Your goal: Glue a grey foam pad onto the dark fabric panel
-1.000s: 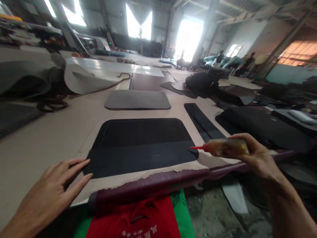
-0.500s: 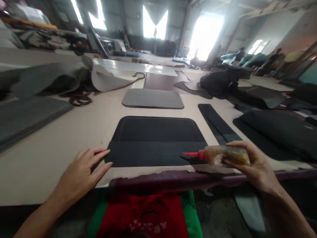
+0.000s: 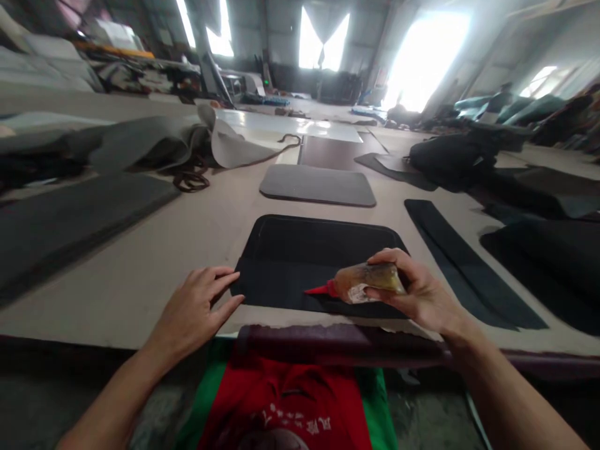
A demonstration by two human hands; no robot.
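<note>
nearest the camera, a red and green garment (image 3: 290,400) is seen at the lower edge, and beyond it a dark maroon trim (image 3: 337,342) runs along the front edge of the surface (image 3: 140,275). the left hand (image 3: 194,309) is laid flat and open on the surface, nothing being held, its fingertips touching the left end of the black panel (image 3: 309,256). the right hand (image 3: 417,290) is closed around a glue bottle (image 3: 368,282), whose amber body is gripped sideways and whose red nozzle (image 3: 319,290) is pointed left, just over the near folded strip of the panel. no glue line can be made out on the dark material, so how much of the edge is coated cannot be told; judged from the nozzle's place near the middle of the strip, the gluing appears to be under way, with the left part of the edge probably still to be covered.

counted: two hands, one glue bottle, one black panel in hand. farther off, one grey panel (image 3: 317,185) is laid flat, one long black strip (image 3: 464,262) is set to the right, one dark brown sheet (image 3: 337,153) lies behind, and a pale curled sheet (image 3: 234,147) is seen at the left. heaps of dark material (image 3: 450,159) at the far right are too jumbled to be counted.
</note>
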